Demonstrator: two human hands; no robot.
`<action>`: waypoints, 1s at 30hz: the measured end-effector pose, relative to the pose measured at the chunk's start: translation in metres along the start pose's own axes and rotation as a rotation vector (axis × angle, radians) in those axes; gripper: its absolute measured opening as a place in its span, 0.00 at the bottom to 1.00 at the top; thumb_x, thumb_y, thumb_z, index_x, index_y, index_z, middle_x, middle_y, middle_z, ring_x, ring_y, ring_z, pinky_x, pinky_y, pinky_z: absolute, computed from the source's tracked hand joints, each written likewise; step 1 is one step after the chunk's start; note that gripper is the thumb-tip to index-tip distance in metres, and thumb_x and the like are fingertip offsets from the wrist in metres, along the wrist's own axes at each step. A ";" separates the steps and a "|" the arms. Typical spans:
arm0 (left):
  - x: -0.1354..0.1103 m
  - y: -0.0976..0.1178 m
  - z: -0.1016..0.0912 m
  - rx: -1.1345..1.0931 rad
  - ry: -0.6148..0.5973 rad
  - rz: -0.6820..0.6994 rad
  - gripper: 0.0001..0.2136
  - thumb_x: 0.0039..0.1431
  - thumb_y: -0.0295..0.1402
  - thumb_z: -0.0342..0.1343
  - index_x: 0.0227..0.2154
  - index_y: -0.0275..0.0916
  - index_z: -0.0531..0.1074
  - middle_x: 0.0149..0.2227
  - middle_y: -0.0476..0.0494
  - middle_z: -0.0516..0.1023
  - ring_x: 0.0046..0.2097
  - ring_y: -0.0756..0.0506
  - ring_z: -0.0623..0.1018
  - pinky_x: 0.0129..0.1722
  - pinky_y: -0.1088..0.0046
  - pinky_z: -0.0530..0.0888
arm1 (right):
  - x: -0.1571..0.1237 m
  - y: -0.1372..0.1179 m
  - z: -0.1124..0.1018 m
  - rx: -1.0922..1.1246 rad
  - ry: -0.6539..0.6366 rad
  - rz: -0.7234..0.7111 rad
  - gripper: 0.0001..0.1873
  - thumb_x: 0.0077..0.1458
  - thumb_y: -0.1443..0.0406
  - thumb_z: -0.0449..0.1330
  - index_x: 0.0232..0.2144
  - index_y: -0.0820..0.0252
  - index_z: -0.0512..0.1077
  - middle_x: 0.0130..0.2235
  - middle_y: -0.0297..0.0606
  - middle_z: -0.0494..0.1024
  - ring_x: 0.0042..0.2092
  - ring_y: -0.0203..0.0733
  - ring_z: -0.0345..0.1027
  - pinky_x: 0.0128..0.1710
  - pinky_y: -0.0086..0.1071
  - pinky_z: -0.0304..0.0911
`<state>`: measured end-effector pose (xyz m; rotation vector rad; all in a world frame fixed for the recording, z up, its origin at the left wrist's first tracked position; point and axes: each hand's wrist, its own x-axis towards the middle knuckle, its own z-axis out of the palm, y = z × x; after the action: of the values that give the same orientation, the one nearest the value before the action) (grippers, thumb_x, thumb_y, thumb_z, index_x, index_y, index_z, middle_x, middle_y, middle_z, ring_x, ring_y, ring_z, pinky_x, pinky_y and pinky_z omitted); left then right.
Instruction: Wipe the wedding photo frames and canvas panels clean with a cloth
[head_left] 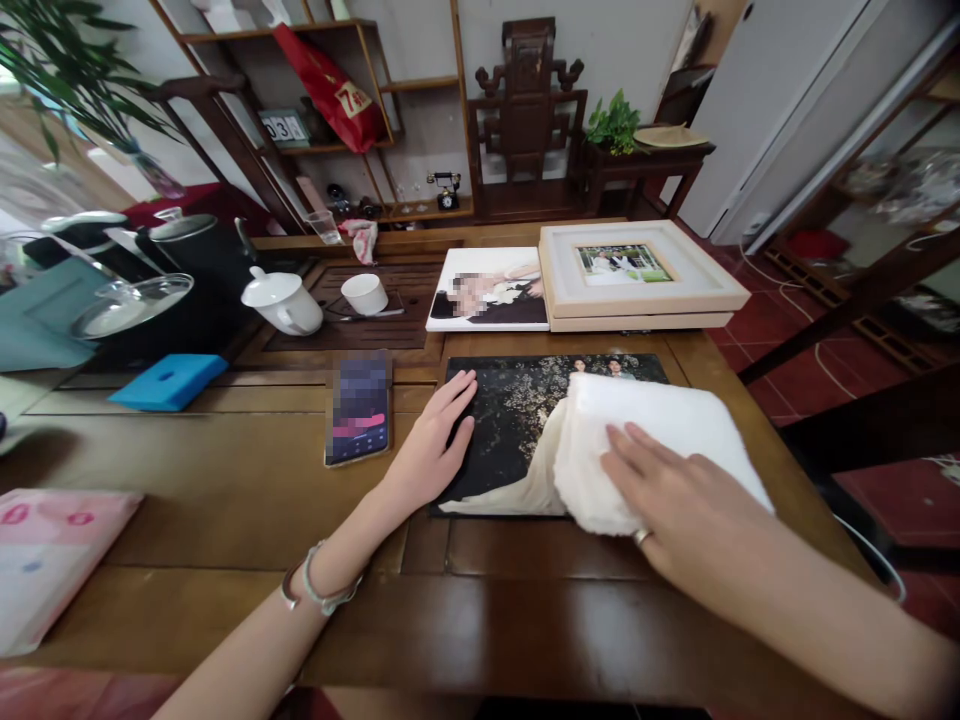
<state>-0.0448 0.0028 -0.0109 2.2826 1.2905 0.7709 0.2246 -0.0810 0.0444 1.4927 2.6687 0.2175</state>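
Note:
A dark wedding photo panel [499,440] lies flat on the wooden table, showing two people, pale blossoms and a long white dress. My left hand [435,440] rests on its left edge, fingers stretched out and apart, with nothing held. A folded white towel [667,410] covers much of the panel's right side. My right hand [667,490], wearing a ring, grips the towel at its near side and presses it against the panel. The thumb and the towel's underside are hidden. A phone [358,408] with a lit screen lies left of my left hand.
Behind the panel lie a white-edged photo block [487,290] and a pale wooden picture frame [637,270]. A lidded white cup [281,300], a small white cup [364,294], a blue block [169,381], a dark kettle [199,260] and a pink-white packet [60,560] occupy the left.

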 end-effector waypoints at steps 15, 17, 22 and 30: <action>-0.001 -0.003 0.003 -0.027 0.033 0.024 0.21 0.67 0.30 0.42 0.62 0.38 0.60 0.66 0.37 0.60 0.68 0.40 0.57 0.66 0.51 0.56 | 0.077 -0.022 -0.015 0.104 0.030 -0.177 0.18 0.47 0.72 0.55 0.43 0.65 0.70 0.54 0.60 0.70 0.56 0.63 0.60 0.45 0.50 0.61; -0.002 -0.003 0.002 -0.032 0.022 0.034 0.22 0.66 0.29 0.42 0.62 0.39 0.60 0.66 0.38 0.60 0.68 0.40 0.56 0.66 0.53 0.57 | 0.088 -0.019 -0.010 0.185 0.076 -0.238 0.19 0.47 0.70 0.56 0.44 0.65 0.70 0.57 0.58 0.68 0.59 0.63 0.57 0.48 0.50 0.58; -0.002 -0.001 0.001 -0.024 0.012 0.017 0.22 0.67 0.30 0.42 0.62 0.38 0.60 0.66 0.37 0.59 0.68 0.40 0.56 0.67 0.53 0.56 | 0.084 0.008 0.005 0.351 0.111 -0.195 0.30 0.44 0.73 0.53 0.53 0.66 0.67 0.61 0.53 0.65 0.64 0.57 0.52 0.53 0.50 0.54; -0.002 -0.002 0.001 -0.021 0.028 0.024 0.21 0.68 0.32 0.42 0.61 0.36 0.61 0.66 0.36 0.60 0.68 0.41 0.57 0.66 0.52 0.56 | 0.041 0.071 0.020 0.266 0.122 0.098 0.33 0.49 0.70 0.49 0.59 0.73 0.60 0.60 0.57 0.66 0.58 0.57 0.63 0.53 0.50 0.59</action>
<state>-0.0458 0.0022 -0.0136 2.2823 1.2638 0.8241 0.2656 -0.0081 0.0362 1.7397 2.8131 -0.0461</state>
